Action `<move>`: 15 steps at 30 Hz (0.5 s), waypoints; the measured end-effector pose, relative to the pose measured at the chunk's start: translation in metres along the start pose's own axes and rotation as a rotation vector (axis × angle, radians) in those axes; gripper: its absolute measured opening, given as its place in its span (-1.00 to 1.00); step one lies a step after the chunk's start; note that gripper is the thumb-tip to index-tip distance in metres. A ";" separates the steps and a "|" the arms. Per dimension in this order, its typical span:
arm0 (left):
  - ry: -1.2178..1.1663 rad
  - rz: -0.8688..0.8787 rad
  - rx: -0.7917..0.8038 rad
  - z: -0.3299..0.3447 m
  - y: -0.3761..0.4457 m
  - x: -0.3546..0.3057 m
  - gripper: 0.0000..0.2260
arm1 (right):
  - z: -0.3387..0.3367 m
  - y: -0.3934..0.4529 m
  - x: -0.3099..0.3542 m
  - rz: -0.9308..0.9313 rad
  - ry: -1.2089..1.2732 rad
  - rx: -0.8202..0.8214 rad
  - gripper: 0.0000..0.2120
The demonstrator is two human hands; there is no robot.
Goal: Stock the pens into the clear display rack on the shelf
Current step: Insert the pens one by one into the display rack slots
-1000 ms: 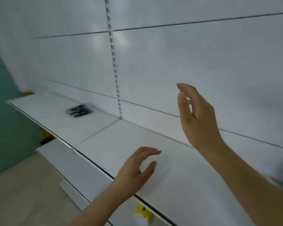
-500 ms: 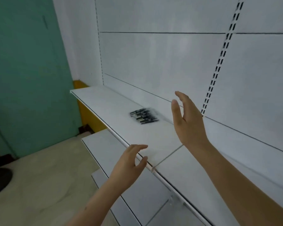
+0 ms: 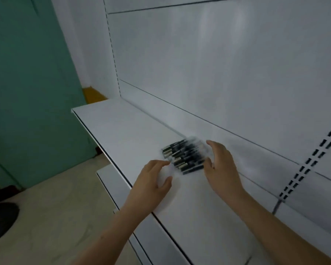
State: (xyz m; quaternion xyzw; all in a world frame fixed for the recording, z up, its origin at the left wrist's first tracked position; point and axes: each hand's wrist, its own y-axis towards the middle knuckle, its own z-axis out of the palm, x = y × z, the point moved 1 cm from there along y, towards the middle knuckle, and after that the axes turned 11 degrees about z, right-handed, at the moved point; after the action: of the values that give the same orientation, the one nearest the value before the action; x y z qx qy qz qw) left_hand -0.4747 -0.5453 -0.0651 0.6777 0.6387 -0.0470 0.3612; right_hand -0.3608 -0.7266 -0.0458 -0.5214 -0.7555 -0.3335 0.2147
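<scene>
- A bundle of dark-barrelled pens with silvery ends (image 3: 183, 156) lies flat on the long white metal shelf (image 3: 122, 127), close to the white back panel (image 3: 199, 64); the pens lie side by side, roughly parallel, which would let the whole lot be gathered at once.
- A faint glassy blur sits around the far end of the bundle; it may be the clear display rack, but the picture is too smeared to tell whether the pens lie in it or merely beside it.
- The left hand (image 3: 151, 186) hovers at the near side of the bundle, fingers loosely bent and spread, thumb apart, holding nothing; its fingertips are just beside the silvery ends.
- The right hand (image 3: 220, 167) stands edge-on at the other side, fingers relaxed and curving toward the pens, also gripping nothing.
- The two hands flank the bundle, so I judge a two-handed scoop is being prepared.
- A green wall (image 3: 31, 73) and pale floor (image 3: 52, 217) lie to the left.
</scene>
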 end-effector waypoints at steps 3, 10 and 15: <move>0.125 0.048 0.064 0.013 0.030 0.015 -0.35 | 0.018 0.008 -0.028 0.100 -0.081 -0.001 -0.53; 0.349 -0.040 0.366 0.044 0.086 0.021 0.09 | 0.024 0.008 -0.031 0.125 0.001 -0.014 -0.52; 0.447 -0.005 0.507 0.031 0.117 0.036 0.17 | 0.023 0.008 -0.028 0.100 -0.063 -0.063 -0.54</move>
State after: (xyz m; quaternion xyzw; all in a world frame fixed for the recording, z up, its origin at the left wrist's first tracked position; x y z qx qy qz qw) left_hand -0.3509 -0.5239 -0.0569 0.7379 0.6718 -0.0558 0.0319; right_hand -0.3427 -0.7258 -0.0778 -0.5753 -0.7240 -0.3293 0.1906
